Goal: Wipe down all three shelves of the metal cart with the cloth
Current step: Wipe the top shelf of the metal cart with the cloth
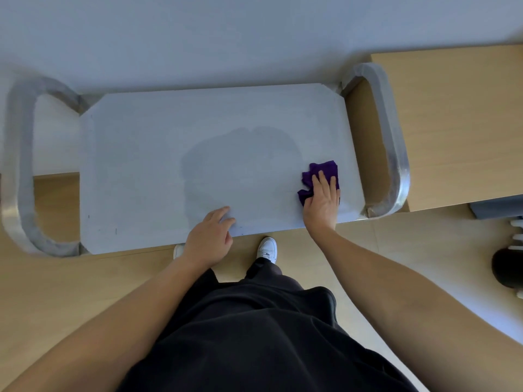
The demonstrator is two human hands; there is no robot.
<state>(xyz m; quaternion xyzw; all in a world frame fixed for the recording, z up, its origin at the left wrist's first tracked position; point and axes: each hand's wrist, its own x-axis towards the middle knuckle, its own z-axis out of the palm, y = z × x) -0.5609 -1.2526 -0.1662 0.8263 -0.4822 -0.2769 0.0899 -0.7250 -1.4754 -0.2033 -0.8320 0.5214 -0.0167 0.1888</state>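
Note:
The metal cart's top shelf [158, 154] is a flat grey sheet seen from straight above, with a looped handle at each end. A crumpled purple cloth [322, 172] lies near the shelf's right end. My right hand [322, 200] presses flat on the cloth, fingers spread over it. My left hand [210, 239] rests on the shelf's front edge near the middle, fingers curled on the metal, holding nothing else. The two lower shelves are hidden under the top one.
The left handle [19, 171] and right handle [392, 142] stick out past the shelf. A wooden cabinet [447, 123] stands against the cart's right end. A wall runs behind. My feet stand on wood floor at the front edge. A dark object [506, 271] sits far right.

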